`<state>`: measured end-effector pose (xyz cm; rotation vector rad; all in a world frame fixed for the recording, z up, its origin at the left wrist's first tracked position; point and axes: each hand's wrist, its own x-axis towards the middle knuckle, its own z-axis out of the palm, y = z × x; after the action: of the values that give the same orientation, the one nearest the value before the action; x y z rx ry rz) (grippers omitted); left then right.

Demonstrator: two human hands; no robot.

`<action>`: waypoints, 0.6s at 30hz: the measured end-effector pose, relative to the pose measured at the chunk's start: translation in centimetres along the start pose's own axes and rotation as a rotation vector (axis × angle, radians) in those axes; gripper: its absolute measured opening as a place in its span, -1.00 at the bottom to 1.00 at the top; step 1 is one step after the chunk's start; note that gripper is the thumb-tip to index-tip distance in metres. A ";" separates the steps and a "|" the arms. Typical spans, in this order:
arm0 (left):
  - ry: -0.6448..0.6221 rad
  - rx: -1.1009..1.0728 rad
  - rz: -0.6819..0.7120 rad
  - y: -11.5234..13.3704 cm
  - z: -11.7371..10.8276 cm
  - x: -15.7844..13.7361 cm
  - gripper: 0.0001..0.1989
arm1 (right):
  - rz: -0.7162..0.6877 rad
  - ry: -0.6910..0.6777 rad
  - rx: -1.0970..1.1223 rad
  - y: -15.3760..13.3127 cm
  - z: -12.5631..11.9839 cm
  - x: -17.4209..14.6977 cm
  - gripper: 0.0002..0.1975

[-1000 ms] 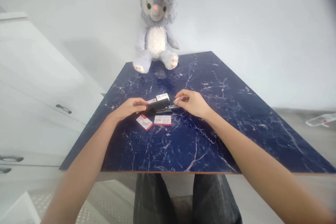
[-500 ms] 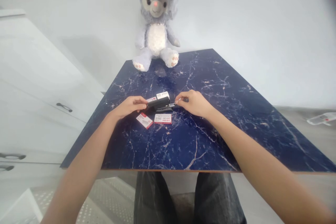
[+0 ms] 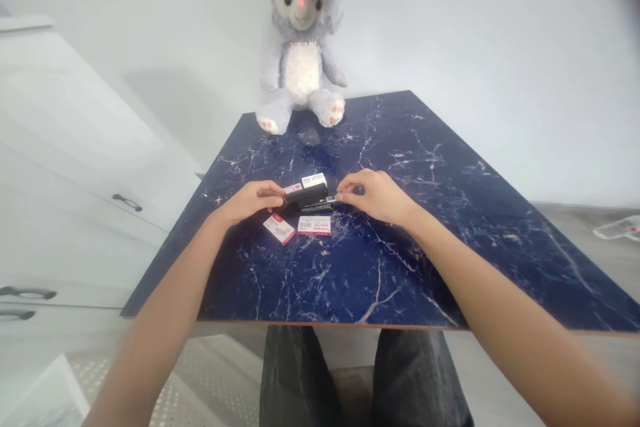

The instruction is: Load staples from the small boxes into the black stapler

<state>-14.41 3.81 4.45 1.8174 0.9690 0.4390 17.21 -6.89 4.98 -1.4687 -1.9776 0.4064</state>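
A black stapler lies on the blue marbled table, its long side across my view. My left hand is closed around its left end, thumb and fingers gripping the body. A metal strip, seemingly the staple rail, sticks out of the stapler's right end. My right hand pinches the tip of that strip between thumb and forefinger; the fingers hide its end. Just behind the stapler are a white box and a white-and-red box. In front lie two flat red-and-white packs, one tilted, one straight.
A grey plush toy sits at the far edge of the marbled table, against the wall. White drawers with dark handles stand to the left. A transparent item is beyond the table's right side.
The whole view has shifted slightly, so everything appears a little further right. Both hands keep their holds on the stapler and its metal strip with little visible movement.
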 end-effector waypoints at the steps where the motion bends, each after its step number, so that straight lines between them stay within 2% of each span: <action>1: 0.003 0.002 0.000 0.0 0.0 0.0 -0.64 | -0.011 0.005 0.011 0.1 0.0 0.0 -0.89; 9: -0.002 -0.010 0.013 -0.1 0.0 -0.1 -0.62 | -0.052 -0.033 -0.117 -0.2 0.3 0.1 -0.92; 12: -0.007 -0.017 0.009 0.0 0.1 -0.1 -0.61 | 0.011 -0.037 -0.113 -0.3 0.3 0.1 -0.93; 16: -0.005 -0.016 -0.006 0.0 0.1 0.0 -0.62 | 0.136 -0.064 -0.062 0.0 0.3 0.2 -0.77; 18: 0.001 -0.017 0.002 0.0 0.1 -0.1 -0.61 | 0.130 -0.077 -0.063 0.1 0.4 0.2 -0.80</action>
<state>-14.39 3.69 4.40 1.8034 0.9616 0.4481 16.95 -6.64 4.67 -1.6495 -1.9766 0.4666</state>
